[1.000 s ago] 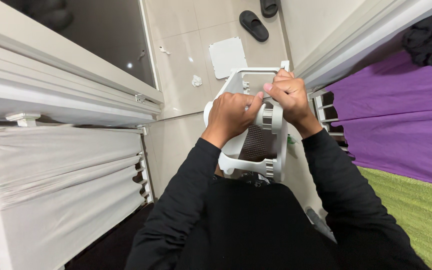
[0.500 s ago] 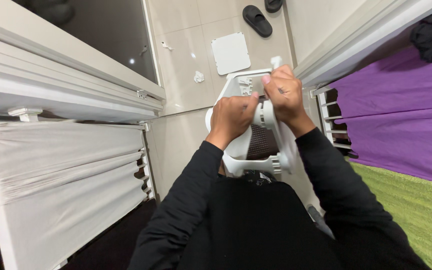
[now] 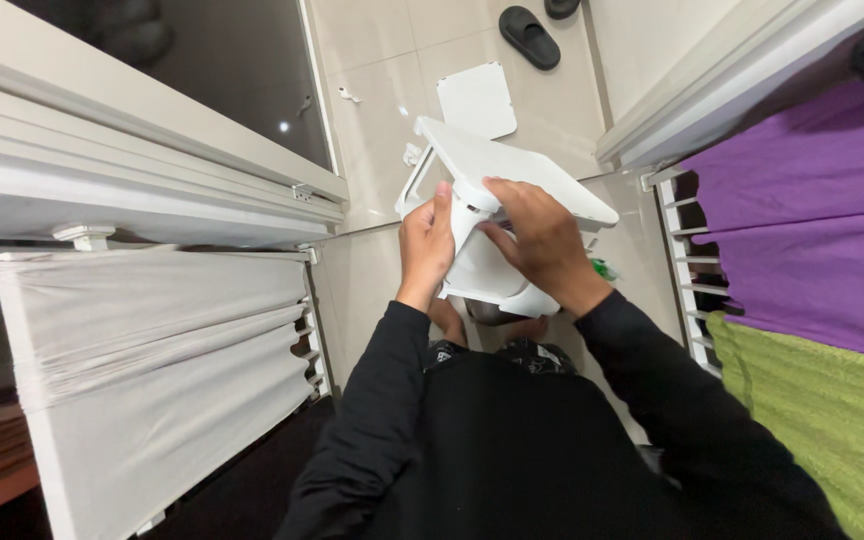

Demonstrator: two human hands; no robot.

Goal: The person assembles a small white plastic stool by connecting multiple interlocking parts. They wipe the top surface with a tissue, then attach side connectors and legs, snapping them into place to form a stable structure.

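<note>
Turning since the earlier frame, the white plastic appliance [image 3: 497, 215] is now showing its flat side; left hand [image 3: 426, 245] and right hand [image 3: 542, 240] are both gripping it.

My left hand [image 3: 425, 243] and right hand [image 3: 542, 240] cover the middle of the white plastic device [image 3: 497, 215], so I can't see what's underneath. The top edge cuts off a second dark slipper [image 3: 562, 7].

Even indoor light, sharp focus; a lamp's glare dots the dark window pane [image 3: 283, 127], wide-angle lens bending edges.
</note>
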